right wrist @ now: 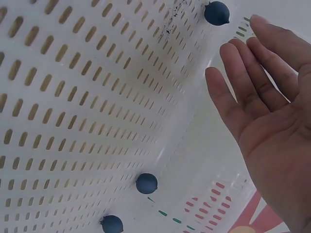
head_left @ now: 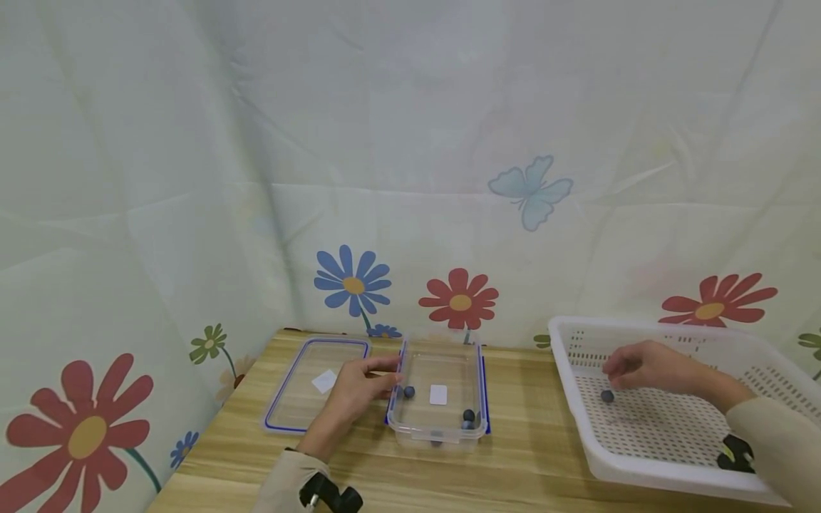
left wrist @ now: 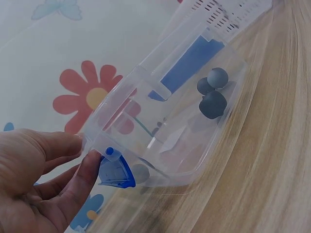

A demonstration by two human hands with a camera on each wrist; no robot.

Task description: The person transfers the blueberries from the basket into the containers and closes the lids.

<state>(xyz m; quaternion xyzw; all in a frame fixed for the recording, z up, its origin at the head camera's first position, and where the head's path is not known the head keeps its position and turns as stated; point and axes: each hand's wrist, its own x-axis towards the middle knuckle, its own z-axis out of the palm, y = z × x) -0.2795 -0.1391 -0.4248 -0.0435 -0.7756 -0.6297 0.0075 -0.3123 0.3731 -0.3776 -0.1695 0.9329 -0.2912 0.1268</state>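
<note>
My left hand (head_left: 354,393) grips the left rim of a clear plastic box (head_left: 437,430), thumb and fingers pinching it by a blue clip (left wrist: 116,171) in the left wrist view. Several blueberries lie inside; one blueberry (head_left: 409,392) is close to my left fingers, and a blueberry (left wrist: 213,105) clusters with others at the far end. Over the white perforated basket (head_left: 580,427), my right hand (head_left: 651,367) holds nothing, its fingers mostly straight in the right wrist view. A blueberry (head_left: 606,396) lies below its fingertips. The right wrist view shows three, including a blueberry (right wrist: 216,13) nearest the fingers.
A clear lid with a blue seal (head_left: 296,410) lies on the wooden table (head_left: 519,442), left of the box and partly behind my left hand. A flower-printed curtain (head_left: 410,142) hangs behind the table. The basket's raised wall stands between box and basket floor.
</note>
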